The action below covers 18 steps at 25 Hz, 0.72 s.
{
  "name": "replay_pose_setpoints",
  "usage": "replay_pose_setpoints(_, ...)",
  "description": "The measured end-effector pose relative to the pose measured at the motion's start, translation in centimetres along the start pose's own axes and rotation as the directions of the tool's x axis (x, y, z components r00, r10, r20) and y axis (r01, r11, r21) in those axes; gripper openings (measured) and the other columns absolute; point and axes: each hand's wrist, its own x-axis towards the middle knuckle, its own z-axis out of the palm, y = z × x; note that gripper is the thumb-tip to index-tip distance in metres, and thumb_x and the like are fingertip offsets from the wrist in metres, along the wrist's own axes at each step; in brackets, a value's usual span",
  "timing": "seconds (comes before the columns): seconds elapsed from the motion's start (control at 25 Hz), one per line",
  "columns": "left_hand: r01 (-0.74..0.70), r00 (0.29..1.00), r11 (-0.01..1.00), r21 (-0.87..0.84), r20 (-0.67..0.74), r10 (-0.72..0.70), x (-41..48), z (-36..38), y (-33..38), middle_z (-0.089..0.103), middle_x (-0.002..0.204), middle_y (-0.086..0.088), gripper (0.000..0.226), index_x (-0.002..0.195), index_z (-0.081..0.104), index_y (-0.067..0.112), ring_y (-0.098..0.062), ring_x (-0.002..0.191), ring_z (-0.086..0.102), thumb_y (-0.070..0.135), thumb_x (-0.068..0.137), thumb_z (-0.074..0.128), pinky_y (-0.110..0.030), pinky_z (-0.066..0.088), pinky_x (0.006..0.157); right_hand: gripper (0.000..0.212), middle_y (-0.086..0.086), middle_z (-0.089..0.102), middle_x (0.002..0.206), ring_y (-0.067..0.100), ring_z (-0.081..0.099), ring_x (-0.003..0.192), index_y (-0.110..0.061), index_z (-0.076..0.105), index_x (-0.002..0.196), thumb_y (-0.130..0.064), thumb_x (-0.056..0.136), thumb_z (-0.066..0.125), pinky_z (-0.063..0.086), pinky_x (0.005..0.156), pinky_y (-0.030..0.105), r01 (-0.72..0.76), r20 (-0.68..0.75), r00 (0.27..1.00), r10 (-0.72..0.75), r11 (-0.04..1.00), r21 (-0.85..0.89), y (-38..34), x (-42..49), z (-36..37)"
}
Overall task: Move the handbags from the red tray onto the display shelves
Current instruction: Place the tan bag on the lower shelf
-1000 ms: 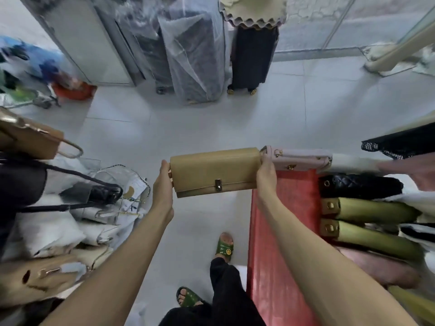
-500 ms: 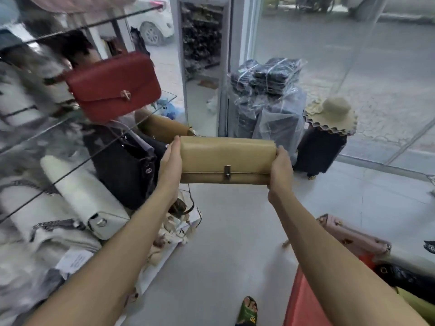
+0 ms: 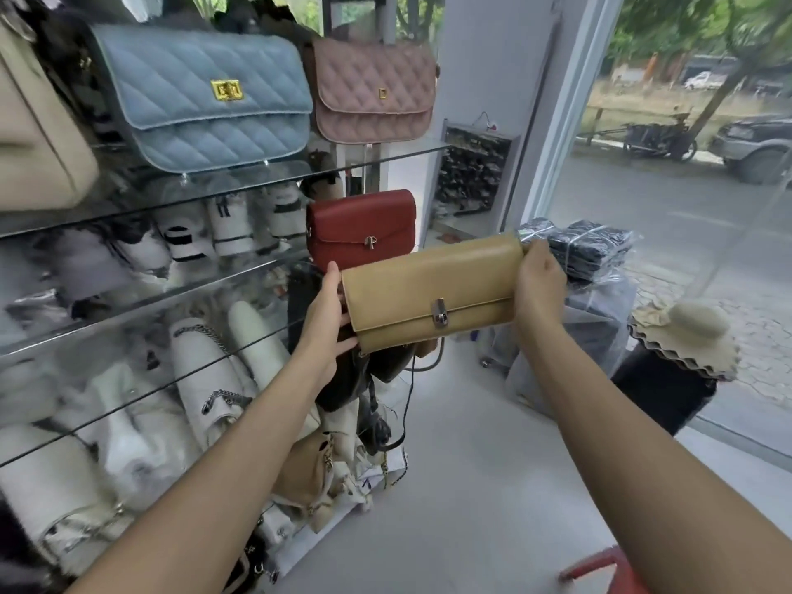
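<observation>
I hold a tan flap handbag (image 3: 433,293) with a silver clasp, level and at chest height, in front of the glass display shelves (image 3: 368,158). My left hand (image 3: 328,321) grips its left end and my right hand (image 3: 538,285) grips its right end. The bag sits just right of the shelves' open end, below a red handbag (image 3: 362,229) on the middle shelf. Only a corner of the red tray (image 3: 600,572) shows at the bottom right.
A blue quilted bag (image 3: 205,96) and a pink quilted bag (image 3: 373,92) stand on the top shelf. White and cream bags fill the lower shelves (image 3: 205,379). Plastic-wrapped bundles (image 3: 587,246) and a straw hat (image 3: 685,340) stand by the window on the right.
My view has swung up from the tray and floor to the shelves. Both hands have carried the tan bag up and toward the shelf end, still gripping its two ends.
</observation>
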Motion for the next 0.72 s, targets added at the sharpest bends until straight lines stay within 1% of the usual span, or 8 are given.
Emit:
replay_pose_setpoints(0.08, 0.007, 1.000, 0.999, -0.050, 0.008, -0.007, -0.2, -0.1, 0.4, 0.064, 0.116, 0.013, 0.049, 0.128, 0.060, 0.037, -0.013, 0.109, 0.061, 0.068, 0.099, 0.035, -0.048, 0.050, 0.100, 0.041, 0.004, 0.065, 0.119, 0.030, 0.054, 0.119, -0.025, 0.069, 0.106, -0.047, 0.101, 0.035, 0.040, 0.101, 0.043, 0.052, -0.020, 0.998, -0.053, 0.998, -0.032, -2.1, -0.3, 0.6)
replay_pose_setpoints(0.16, -0.015, 0.999, 0.998, -0.060, 0.027, 0.017, -0.2, 0.1, 0.8, 0.064, 0.121, 0.013, 0.052, 0.133, 0.059, 0.038, -0.013, 0.111, 0.061, 0.068, 0.099, 0.035, -0.049, 0.050, 0.101, 0.035, 0.005, 0.065, 0.112, 0.028, 0.055, 0.111, -0.025, 0.066, 0.097, -0.045, 0.101, 0.037, 0.040, 0.088, 0.038, 0.074, -0.032, 0.997, -0.074, 0.997, -0.016, -3.0, -0.3, 1.0)
replay_pose_setpoints(0.24, -0.055, 0.998, 0.997, -0.044, 0.031, 0.057, -0.1, 0.3, 2.0, 0.065, 0.120, 0.014, 0.054, 0.135, 0.058, 0.037, -0.012, 0.114, 0.059, 0.069, 0.099, 0.034, -0.047, 0.048, 0.101, 0.039, 0.007, 0.065, 0.114, 0.027, 0.054, 0.108, -0.022, 0.067, 0.101, -0.045, 0.100, 0.036, 0.037, 0.081, 0.036, 0.081, -0.039, 0.996, -0.081, 0.997, 0.010, -3.6, -0.2, 1.2)
replay_pose_setpoints(0.32, -0.101, 0.995, 0.995, -0.016, 0.022, 0.102, 0.4, 0.1, 3.4, 0.065, 0.119, 0.014, 0.054, 0.134, 0.059, 0.037, -0.011, 0.114, 0.059, 0.069, 0.099, 0.033, -0.045, 0.047, 0.098, 0.042, 0.006, 0.064, 0.114, 0.027, 0.054, 0.108, -0.021, 0.068, 0.107, -0.046, 0.099, 0.036, 0.038, 0.080, 0.036, 0.074, -0.044, 0.996, -0.072, 0.996, 0.045, -3.8, -0.2, 1.6)
replay_pose_setpoints(0.44, -0.138, 0.990, 0.990, -0.004, -0.033, 0.138, 0.7, -0.9, 5.3, 0.066, 0.110, 0.019, 0.049, 0.127, 0.060, 0.039, -0.007, 0.109, 0.060, 0.068, 0.100, 0.032, -0.039, 0.047, 0.090, 0.041, 0.005, 0.063, 0.118, 0.028, 0.054, 0.110, -0.024, 0.068, 0.112, -0.047, 0.100, 0.036, 0.038, 0.083, 0.037, 0.068, 0.007, 0.998, -0.069, 0.996, 0.063, -4.4, -0.7, 3.4)
replay_pose_setpoints(0.56, -0.161, 0.983, 0.987, -0.019, -0.092, 0.158, 1.1, -2.9, 6.5, 0.066, 0.107, 0.018, 0.041, 0.118, 0.061, 0.041, -0.009, 0.107, 0.062, 0.067, 0.099, 0.036, -0.038, 0.051, 0.091, 0.041, 0.006, 0.063, 0.118, 0.028, 0.055, 0.115, -0.029, 0.066, 0.107, -0.053, 0.094, 0.035, 0.041, 0.088, 0.040, 0.069, 0.053, 0.996, -0.074, 0.993, 0.096, -5.0, -1.7, 5.7)
replay_pose_setpoints(0.64, -0.178, 0.973, 0.984, -0.031, -0.153, 0.172, 1.4, -5.0, 7.2, 0.065, 0.112, 0.016, 0.047, 0.126, 0.059, 0.037, -0.008, 0.103, 0.062, 0.068, 0.098, 0.038, -0.036, 0.051, 0.088, 0.040, 0.004, 0.063, 0.112, 0.027, 0.054, 0.112, -0.024, 0.066, 0.105, -0.050, 0.097, 0.036, 0.042, 0.090, 0.040, 0.070, 0.118, 0.990, -0.083, 0.991, 0.111, -5.2, -2.6, 7.8)
replay_pose_setpoints(0.72, -0.199, 0.960, 0.979, -0.033, -0.205, 0.188, 1.6, -7.4, 7.7, 0.066, 0.116, 0.013, 0.050, 0.129, 0.060, 0.035, -0.008, 0.100, 0.061, 0.068, 0.097, 0.039, -0.034, 0.051, 0.084, 0.041, 0.004, 0.063, 0.115, 0.026, 0.054, 0.112, -0.022, 0.068, 0.110, -0.046, 0.101, 0.035, 0.044, 0.096, 0.042, 0.075, 0.180, 0.979, -0.092, 0.992, 0.101, -5.0, -3.6, 10.4)
